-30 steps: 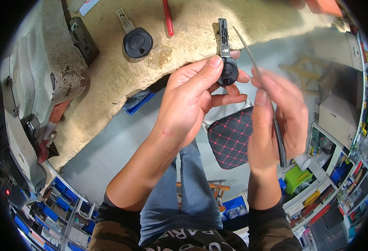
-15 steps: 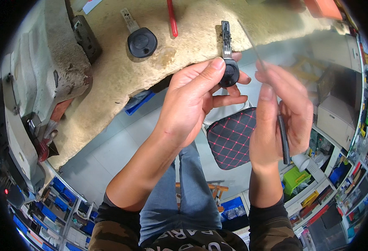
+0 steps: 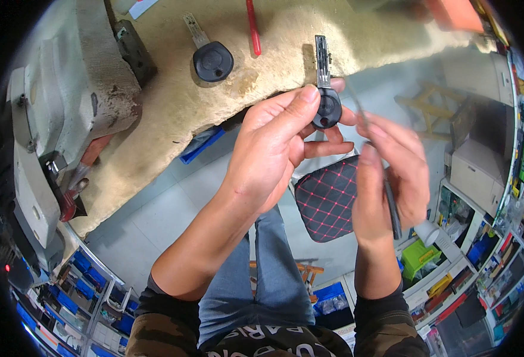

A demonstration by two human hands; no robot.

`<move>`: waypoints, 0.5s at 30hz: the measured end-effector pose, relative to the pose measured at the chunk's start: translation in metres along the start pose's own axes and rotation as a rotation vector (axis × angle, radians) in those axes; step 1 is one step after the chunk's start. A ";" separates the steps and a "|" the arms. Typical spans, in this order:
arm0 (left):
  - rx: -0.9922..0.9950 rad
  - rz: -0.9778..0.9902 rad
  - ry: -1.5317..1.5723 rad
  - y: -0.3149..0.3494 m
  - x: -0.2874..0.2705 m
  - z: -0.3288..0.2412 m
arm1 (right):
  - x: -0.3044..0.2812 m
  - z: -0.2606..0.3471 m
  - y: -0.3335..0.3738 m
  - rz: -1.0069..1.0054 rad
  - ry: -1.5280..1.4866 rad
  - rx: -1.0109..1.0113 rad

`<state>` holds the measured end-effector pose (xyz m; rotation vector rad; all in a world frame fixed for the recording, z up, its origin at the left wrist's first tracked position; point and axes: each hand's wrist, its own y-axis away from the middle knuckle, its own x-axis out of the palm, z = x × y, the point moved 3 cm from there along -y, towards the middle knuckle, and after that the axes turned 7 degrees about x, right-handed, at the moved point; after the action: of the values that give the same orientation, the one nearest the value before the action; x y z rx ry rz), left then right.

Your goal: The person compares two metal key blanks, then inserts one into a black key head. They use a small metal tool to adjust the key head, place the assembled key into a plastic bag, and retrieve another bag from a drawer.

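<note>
My left hand (image 3: 277, 152) pinches a black-headed car key (image 3: 325, 101) by its round head, the metal blade pointing up over the workbench edge. My right hand (image 3: 387, 178) is blurred just to the right of the key; it grips a thin dark-handled tool (image 3: 392, 205) whose fine metal shaft reaches up toward the key head. A second black key (image 3: 209, 56) lies on the beige workbench (image 3: 172, 101) further left, untouched.
A red-handled tool (image 3: 252, 24) lies on the bench at the top. A grey machine (image 3: 65, 113) stands at the left. Below my hands is a black stool cushion with red stitching (image 3: 327, 199). Shelves of blue bins (image 3: 89, 282) and small parts surround the floor.
My right hand has shifted slightly down and to the right with its tool and is blurred. The left hand keeps the key in much the same place.
</note>
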<state>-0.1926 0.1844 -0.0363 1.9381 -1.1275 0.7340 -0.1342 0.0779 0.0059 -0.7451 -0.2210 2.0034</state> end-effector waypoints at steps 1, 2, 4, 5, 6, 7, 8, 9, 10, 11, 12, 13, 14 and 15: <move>0.007 -0.003 -0.023 0.001 0.000 -0.002 | -0.002 0.001 -0.001 -0.031 0.009 -0.028; 0.005 -0.017 -0.038 0.004 0.001 -0.003 | -0.006 0.002 -0.005 -0.042 0.030 -0.063; 0.001 -0.039 -0.049 0.011 0.004 -0.009 | -0.012 0.000 -0.019 -0.051 0.072 -0.158; 0.000 -0.048 -0.046 0.018 0.006 -0.013 | -0.013 -0.001 -0.028 0.001 0.188 -0.171; 0.011 -0.044 -0.024 0.025 0.008 -0.018 | -0.012 -0.002 -0.040 0.052 0.285 -0.230; -0.011 -0.077 -0.043 0.034 0.009 -0.024 | -0.010 -0.003 -0.052 0.097 0.384 -0.293; -0.025 -0.099 -0.040 0.045 0.011 -0.030 | -0.007 -0.002 -0.065 0.181 0.398 -0.358; -0.037 -0.120 -0.030 0.056 0.012 -0.036 | -0.003 -0.002 -0.077 0.262 0.414 -0.428; -0.063 -0.154 -0.030 0.066 0.012 -0.041 | 0.002 0.001 -0.088 0.329 0.427 -0.509; -0.050 -0.146 -0.015 0.076 0.014 -0.045 | 0.007 0.002 -0.097 0.387 0.500 -0.517; -0.045 -0.153 -0.009 0.084 0.015 -0.049 | 0.013 0.004 -0.104 0.427 0.567 -0.539; -0.076 -0.203 -0.033 0.093 0.015 -0.052 | 0.020 0.007 -0.110 0.470 0.629 -0.558; -0.067 -0.195 -0.026 0.100 0.017 -0.055 | 0.027 0.011 -0.116 0.442 0.685 -0.572; -0.014 -0.161 -0.008 0.104 0.020 -0.059 | 0.034 0.012 -0.119 0.456 0.806 -0.521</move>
<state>-0.2827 0.1919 0.0450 1.9944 -0.9652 0.6306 -0.0673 0.1707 0.0536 -2.0108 -0.0898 1.8838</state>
